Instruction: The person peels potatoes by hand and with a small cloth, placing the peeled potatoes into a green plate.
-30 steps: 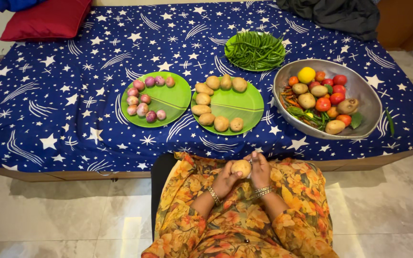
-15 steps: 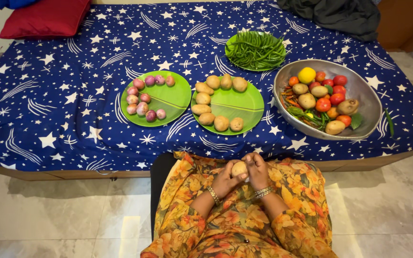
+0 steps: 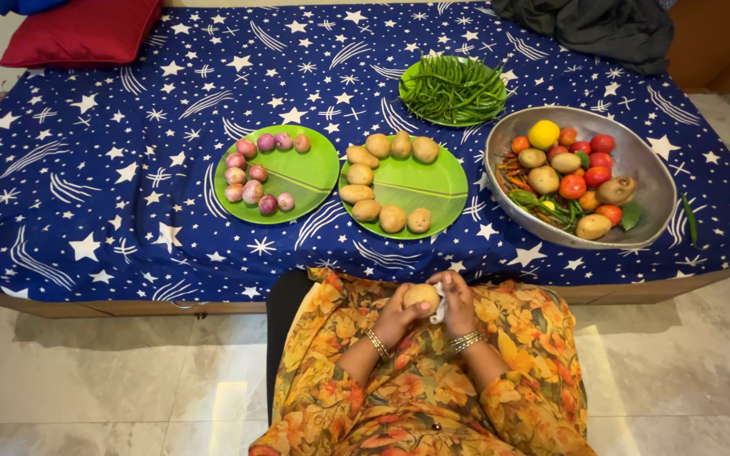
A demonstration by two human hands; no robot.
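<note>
My left hand [image 3: 396,318] holds a tan potato [image 3: 422,296] over my lap, just below the bed's edge. My right hand [image 3: 459,302] presses a small white cloth [image 3: 439,307] against the potato's right side. Both wrists wear bangles. On the starry blue sheet in front stand a green plate [image 3: 420,187] with several potatoes around its rim, a green plate [image 3: 301,176] with several small purple onions, and a green plate [image 3: 410,85] heaped with green chillies.
A large metal bowl [image 3: 635,158] at the right holds tomatoes, potatoes, a lemon and greens. One loose green chilli [image 3: 689,217] lies beside it. A red pillow [image 3: 78,32] sits at the far left, a dark cloth [image 3: 589,27] at the far right. Tiled floor surrounds my seat.
The potato has turned slightly in my hands and the white cloth now shows between my right fingers and the potato. Everything on the bed is unchanged.
</note>
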